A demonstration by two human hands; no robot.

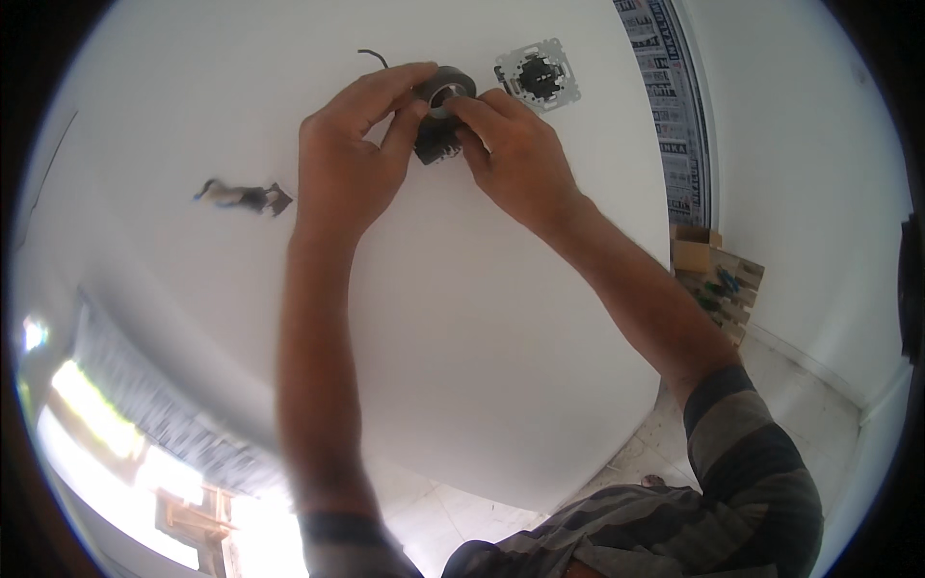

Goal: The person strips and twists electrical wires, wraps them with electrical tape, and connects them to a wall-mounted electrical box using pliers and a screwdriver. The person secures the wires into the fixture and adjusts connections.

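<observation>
Both my hands are raised to a white wall [462,289]. My left hand [352,144] grips a dark ring that looks like a roll of black tape [457,81], thumb and fingers at its left side. The fingertips of my right hand [515,144] are closed at the roll's right side and inner edge. Just below it shows a dark fitting with metal bits [439,150], mostly hidden by the fingers. A short black cable end [371,54] sticks out above my left hand. To the right, a socket insert with a metal frame [540,77] sits on the wall.
Loose wires [246,197] come out of the wall left of my left wrist. Printed film [679,116] covers a tall strip at the right. Below it are a cardboard box [691,254] and a wooden pallet [737,279] on the tiled floor [636,453].
</observation>
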